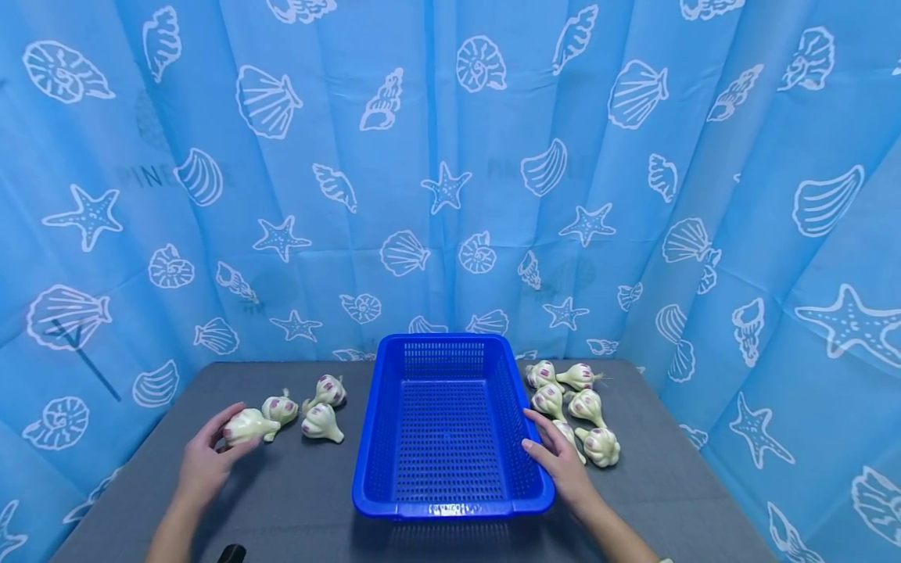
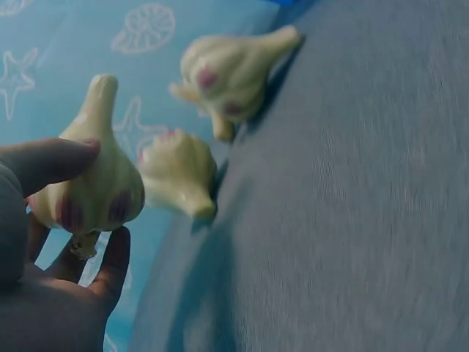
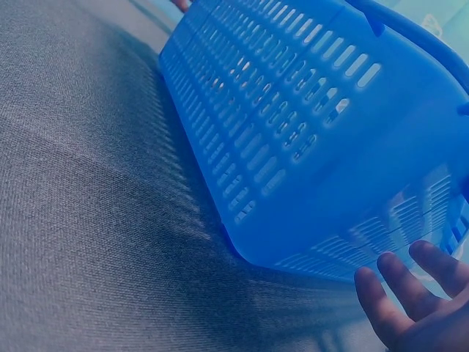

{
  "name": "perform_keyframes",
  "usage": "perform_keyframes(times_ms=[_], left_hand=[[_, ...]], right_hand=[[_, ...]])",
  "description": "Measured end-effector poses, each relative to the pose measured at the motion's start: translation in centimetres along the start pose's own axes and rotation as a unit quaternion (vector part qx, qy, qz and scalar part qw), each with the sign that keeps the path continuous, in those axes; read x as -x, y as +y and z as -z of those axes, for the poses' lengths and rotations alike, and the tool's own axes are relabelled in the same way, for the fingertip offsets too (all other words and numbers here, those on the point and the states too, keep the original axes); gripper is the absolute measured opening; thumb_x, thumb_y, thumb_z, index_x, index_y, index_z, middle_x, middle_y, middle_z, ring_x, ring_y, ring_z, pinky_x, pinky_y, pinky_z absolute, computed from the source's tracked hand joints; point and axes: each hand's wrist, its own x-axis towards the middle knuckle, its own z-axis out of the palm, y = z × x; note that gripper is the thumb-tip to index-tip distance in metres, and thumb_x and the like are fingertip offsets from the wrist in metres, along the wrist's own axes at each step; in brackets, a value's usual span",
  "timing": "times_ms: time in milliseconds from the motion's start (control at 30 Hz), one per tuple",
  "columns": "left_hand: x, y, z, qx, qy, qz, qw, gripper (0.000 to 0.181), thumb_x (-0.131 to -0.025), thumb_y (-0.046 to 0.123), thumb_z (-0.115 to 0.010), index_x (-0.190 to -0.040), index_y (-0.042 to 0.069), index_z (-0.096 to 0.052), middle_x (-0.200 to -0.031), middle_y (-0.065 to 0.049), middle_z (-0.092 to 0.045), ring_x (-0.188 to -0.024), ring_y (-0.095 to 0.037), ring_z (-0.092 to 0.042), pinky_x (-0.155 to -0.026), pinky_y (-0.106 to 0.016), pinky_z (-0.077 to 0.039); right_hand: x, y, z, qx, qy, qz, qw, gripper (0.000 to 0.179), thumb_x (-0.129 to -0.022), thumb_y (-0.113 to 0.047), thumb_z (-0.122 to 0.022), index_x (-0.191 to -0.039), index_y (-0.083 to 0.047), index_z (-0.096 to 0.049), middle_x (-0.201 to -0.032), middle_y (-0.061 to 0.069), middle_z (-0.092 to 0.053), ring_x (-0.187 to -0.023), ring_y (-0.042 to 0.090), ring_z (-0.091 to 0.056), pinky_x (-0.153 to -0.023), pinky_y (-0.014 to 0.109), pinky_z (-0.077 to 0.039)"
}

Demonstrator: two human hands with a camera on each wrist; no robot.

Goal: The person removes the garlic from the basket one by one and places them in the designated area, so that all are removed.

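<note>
My left hand (image 1: 207, 453) pinches a white garlic bulb (image 1: 248, 428) with purple patches between thumb and fingers; the left wrist view shows its stem pointing up. Close behind it lies another garlic bulb (image 1: 280, 409), with two more, including a front bulb (image 1: 321, 423), to the right. A blue plastic basket (image 1: 450, 510) with slotted walls stands in the middle, its inside bare. On its right rim rests my right hand (image 1: 566, 465), thumb over the edge. In the right wrist view, three fingertips (image 3: 392, 264) are beside the outer wall.
Several garlic bulbs (image 1: 586, 405) lie in a group right of the basket, one partly hidden by the right hand. A grey cloth (image 1: 303, 500) covers the table. Behind hangs a blue curtain (image 1: 450, 234) with white shell prints. A black object (image 1: 232, 554) shows at the bottom edge.
</note>
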Motion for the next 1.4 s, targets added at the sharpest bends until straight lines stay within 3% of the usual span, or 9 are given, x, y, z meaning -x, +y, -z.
perform_keyframes(times_ms=[167, 267, 367, 433, 667, 867, 1400], left_hand=[[-0.1, -1.3, 0.7, -0.063, -0.022, -0.041, 0.9969, 0.064, -0.082, 0.009, -0.078, -0.138, -0.001, -0.050, -0.134, -0.028, -0.051, -0.111, -0.026, -0.049, -0.072, -0.010, -0.042], [-0.2, -1.7, 0.9, -0.106, -0.030, -0.060, 0.9921, 0.064, -0.078, 0.001, -0.077, -0.136, -0.002, -0.051, -0.131, -0.030, -0.052, -0.112, -0.037, -0.051, -0.085, -0.032, -0.047], [-0.3, -2.0, 1.1, -0.136, -0.046, -0.067, 0.9874, 0.065, -0.076, -0.003, -0.076, -0.135, -0.003, -0.050, -0.132, -0.033, -0.049, -0.116, -0.048, -0.048, -0.089, -0.057, -0.041], [-0.5, -2.1, 1.1, -0.152, -0.055, -0.072, 0.9841, 0.065, -0.076, -0.005, -0.076, -0.135, -0.002, -0.050, -0.132, -0.033, -0.048, -0.117, -0.051, -0.046, -0.090, -0.063, -0.038], [-1.0, -2.7, 1.2, -0.203, -0.070, -0.100, 0.9715, 0.065, -0.072, -0.009, -0.077, -0.132, -0.003, -0.052, -0.130, -0.032, -0.050, -0.115, -0.053, -0.046, -0.089, -0.066, -0.038], [-1.5, -3.4, 1.1, -0.233, -0.075, -0.102, 0.9641, 0.065, -0.070, -0.008, -0.078, -0.131, -0.002, -0.054, -0.125, -0.029, -0.054, -0.101, -0.044, -0.054, -0.081, -0.061, -0.042], [-1.2, -4.1, 0.8, -0.192, -0.042, -0.154, 0.9684, 0.073, -0.062, -0.009, -0.082, -0.129, -0.001, -0.055, -0.127, -0.029, -0.052, -0.115, -0.051, -0.046, -0.089, -0.066, -0.034]], right_hand=[[0.0, 0.0, 0.0, 0.004, 0.001, -0.002, 1.0000, 0.049, -0.097, -0.008, -0.056, -0.144, -0.004, -0.043, -0.136, 0.030, -0.048, -0.111, 0.041, -0.058, -0.080, 0.050, -0.055], [0.0, 0.0, 0.0, 0.004, 0.003, -0.003, 1.0000, 0.049, -0.097, -0.008, -0.056, -0.144, -0.004, -0.044, -0.136, 0.030, -0.049, -0.110, 0.041, -0.058, -0.080, 0.050, -0.055], [0.0, 0.0, 0.0, 0.005, 0.006, -0.002, 1.0000, 0.049, -0.097, -0.007, -0.056, -0.143, -0.004, -0.044, -0.135, 0.030, -0.050, -0.109, 0.041, -0.059, -0.079, 0.049, -0.055], [0.0, 0.0, 0.0, 0.006, 0.007, -0.001, 1.0000, 0.049, -0.096, -0.007, -0.056, -0.143, -0.004, -0.044, -0.134, 0.030, -0.050, -0.109, 0.041, -0.059, -0.079, 0.050, -0.055], [0.0, 0.1, 0.0, 0.008, 0.002, -0.002, 1.0000, 0.049, -0.097, -0.008, -0.056, -0.144, -0.005, -0.044, -0.135, 0.030, -0.049, -0.111, 0.042, -0.058, -0.081, 0.051, -0.054], [0.1, 0.1, 0.1, 0.007, 0.001, -0.005, 1.0000, 0.049, -0.097, -0.010, -0.056, -0.144, -0.006, -0.043, -0.136, 0.030, -0.049, -0.112, 0.042, -0.058, -0.081, 0.052, -0.054], [0.3, 0.1, 0.4, 0.001, -0.004, -0.005, 1.0000, 0.049, -0.097, -0.008, -0.056, -0.145, -0.005, -0.042, -0.138, 0.029, -0.048, -0.115, 0.043, -0.055, -0.083, 0.051, -0.053]])
